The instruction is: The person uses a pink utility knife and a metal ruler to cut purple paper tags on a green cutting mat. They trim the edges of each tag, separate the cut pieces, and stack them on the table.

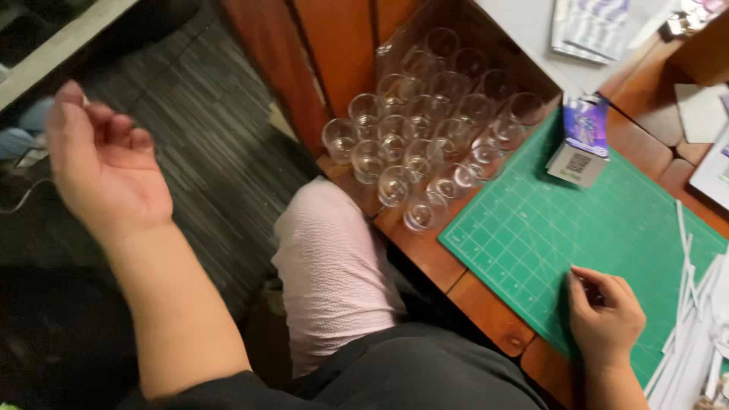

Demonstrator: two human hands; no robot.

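Empty clear cups [425, 144] crowd the desk [425, 254]. The left hand [102, 163] hangs loosely curled, holding nothing. The right hand [604, 315] rests curled on the green mat [531, 228]; its hold cannot be made out.

Two hands [106, 163], one green cutting mat [531, 228], one small box [581, 140].

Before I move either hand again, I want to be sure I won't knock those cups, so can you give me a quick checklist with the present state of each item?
1. Left hand away from the desk: ok, raised over the floor, fingers loosely curled, holding nothing visible.
2. Right hand steady: ok, resting on the green cutting mat.
3. What the right hand grips: cannot tell, the fingers hide it.
4. Clear plastic cups upright: ok, but clustered close to the desk edge.
5. Small purple box out of the way: ok, at the mat's far corner.
6. White paper strips tidy: not ok, piled loosely by the right hand.
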